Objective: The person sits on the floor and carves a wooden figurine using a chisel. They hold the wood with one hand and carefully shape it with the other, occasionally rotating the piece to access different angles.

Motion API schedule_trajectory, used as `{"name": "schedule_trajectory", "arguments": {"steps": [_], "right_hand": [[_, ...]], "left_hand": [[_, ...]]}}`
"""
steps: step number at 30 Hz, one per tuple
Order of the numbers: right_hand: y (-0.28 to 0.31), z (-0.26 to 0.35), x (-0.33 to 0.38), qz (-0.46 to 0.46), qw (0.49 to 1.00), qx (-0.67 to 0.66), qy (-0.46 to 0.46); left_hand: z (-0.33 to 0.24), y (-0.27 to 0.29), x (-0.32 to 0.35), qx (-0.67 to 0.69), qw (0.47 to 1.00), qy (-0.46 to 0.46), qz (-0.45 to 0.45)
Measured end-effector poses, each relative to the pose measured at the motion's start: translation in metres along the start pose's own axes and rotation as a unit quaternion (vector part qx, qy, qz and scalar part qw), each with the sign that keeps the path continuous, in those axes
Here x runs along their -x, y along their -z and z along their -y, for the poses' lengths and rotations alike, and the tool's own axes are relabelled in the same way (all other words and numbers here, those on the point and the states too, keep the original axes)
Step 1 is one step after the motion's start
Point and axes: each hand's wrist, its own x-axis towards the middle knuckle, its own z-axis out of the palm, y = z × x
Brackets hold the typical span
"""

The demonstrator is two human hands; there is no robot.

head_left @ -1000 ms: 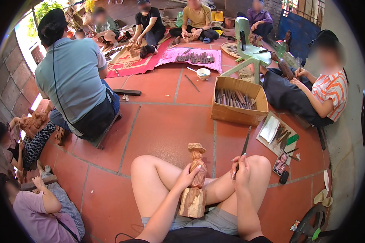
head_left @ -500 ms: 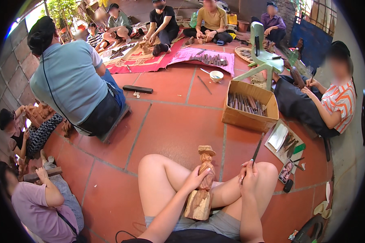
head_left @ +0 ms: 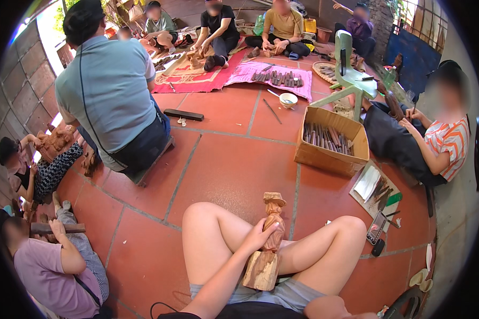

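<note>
My left hand [head_left: 258, 236] is closed around the middle of a carved wooden figure [head_left: 274, 219] with a wide-brimmed hat. The figure stands nearly upright between my bent legs, on its rough, uncarved block base [head_left: 261, 270]. Some of the carving behind my fingers is hidden. Of my right arm only a part shows at the lower edge; the right hand is out of the picture, and so is the slim dark tool it held.
Ahead to the right is a cardboard box [head_left: 330, 164] full of chisels. Beside my right knee lie a board [head_left: 361, 187] with tools and a phone [head_left: 377, 225]. A dark bar [head_left: 183, 115] and a white bowl [head_left: 288, 100] rest on the tiles. Other people sit around, one in blue [head_left: 109, 90].
My right hand, with the slim dark tool, has dropped from above my right knee out of the picture. My left hand keeps its hold. The person in blue has risen a little.
</note>
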Motion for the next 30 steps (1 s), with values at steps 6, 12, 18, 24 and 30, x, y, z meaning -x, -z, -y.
{"name": "schedule_trajectory", "arguments": {"steps": [6,12,18,24,30], "right_hand": [[-0.011,-0.015,0.0,0.001,1.0,-0.029,0.001],[-0.013,-0.013,0.002,-0.003,1.0,-0.026,0.007],[-0.006,0.014,0.015,-0.02,0.995,0.102,0.001],[0.03,0.045,0.031,-0.249,0.859,0.438,-0.09],[0.132,0.069,0.046,-0.349,0.687,0.627,-0.113]], "left_hand": [[0.005,-0.001,-0.003,0.0,1.0,-0.001,0.003],[0.007,0.0,-0.003,-0.005,1.0,0.004,-0.009],[0.005,0.0,-0.002,-0.001,1.0,-0.003,-0.006],[0.011,0.0,-0.004,0.004,1.0,0.004,-0.001],[-0.004,-0.002,-0.001,-0.006,1.0,0.015,0.006]]}}
